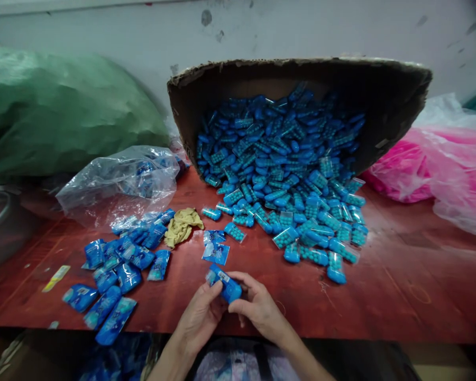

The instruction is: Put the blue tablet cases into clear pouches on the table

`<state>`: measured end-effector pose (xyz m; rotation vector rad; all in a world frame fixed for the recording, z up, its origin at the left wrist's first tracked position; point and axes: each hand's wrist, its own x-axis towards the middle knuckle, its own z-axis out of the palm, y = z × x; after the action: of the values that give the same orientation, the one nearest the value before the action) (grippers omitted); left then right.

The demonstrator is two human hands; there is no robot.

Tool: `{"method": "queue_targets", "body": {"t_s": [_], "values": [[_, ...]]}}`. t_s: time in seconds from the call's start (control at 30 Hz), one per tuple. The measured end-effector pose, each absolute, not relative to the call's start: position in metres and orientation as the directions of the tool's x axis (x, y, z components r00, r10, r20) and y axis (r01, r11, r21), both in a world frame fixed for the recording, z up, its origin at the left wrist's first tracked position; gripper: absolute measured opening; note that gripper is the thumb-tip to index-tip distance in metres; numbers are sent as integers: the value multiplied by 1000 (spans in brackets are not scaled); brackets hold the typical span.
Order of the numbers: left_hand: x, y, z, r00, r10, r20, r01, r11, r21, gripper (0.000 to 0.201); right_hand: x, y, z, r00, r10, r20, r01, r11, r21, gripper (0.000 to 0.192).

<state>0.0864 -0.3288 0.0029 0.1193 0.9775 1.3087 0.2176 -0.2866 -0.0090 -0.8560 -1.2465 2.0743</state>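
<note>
Near the table's front edge, my left hand [204, 309] and my right hand [257, 307] both grip one small blue packet [230, 288] with printing and a whitish label patch on it. The left thumb presses on its near left side, while the right fingers and thumb close around its right end. Just beyond lie several flat blue printed sleeves [215, 253]. To the right, clear-and-blue containers of turquoise balls [285, 237] spill from a tipped cardboard box [301, 66]. Left of my hands is a loose pile of blue printed packets [129, 276].
A crumpled yellowish cloth [182, 226] and a clear plastic bag [103, 177] lie on the red table [412, 286]. A large green sack [63, 116] stands at the back left, pink bagged goods [404, 172] at the right. More blue packets [115, 360] sit below the table edge.
</note>
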Motion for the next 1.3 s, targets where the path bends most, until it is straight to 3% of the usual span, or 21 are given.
{"method": "queue_targets", "body": {"t_s": [0.1, 0.3, 0.6, 0.73, 0.9, 1.0, 1.07, 1.23, 1.3], "values": [[87, -327, 6, -60, 828, -558, -760, 324, 563, 8, 213, -289, -7, -575, 794, -198, -96, -305, -947, 47], [87, -331, -1, -42, 845, -533, -775, 310, 551, 8, 216, -284, -12, -712, 656, -251, -107, -455, -884, 48], [98, -335, -6, -78, 834, -547, -796, 278, 538, 13, 220, -278, -14, -706, 666, -240, -108, -437, -893, 53], [105, -335, 0, -95, 844, -528, -766, 276, 580, 19, 222, -280, -18, -690, 678, -253, -78, -417, -905, 46], [116, -334, -1, -171, 837, -520, -770, 216, 601, 17, 215, -289, -21, -504, 853, -134, 33, -136, -990, 33], [103, -332, 2, -225, 789, -571, -780, 205, 591, 15, 210, -292, -23, -518, 849, -105, 42, -98, -994, 31], [76, -330, 13, -358, 722, -592, -786, 109, 608, 13, 210, -291, -24, -555, 827, -94, 44, -84, -996, 30], [-8, -333, 51, -685, 530, -500, -696, -272, 665, 60, 216, -273, -18, -517, 855, 31, 256, 189, -948, 23], [-16, -335, 53, -696, 503, -513, -683, -243, 689, 53, 213, -262, -14, -521, 848, 90, 375, 323, -869, 21]]}}
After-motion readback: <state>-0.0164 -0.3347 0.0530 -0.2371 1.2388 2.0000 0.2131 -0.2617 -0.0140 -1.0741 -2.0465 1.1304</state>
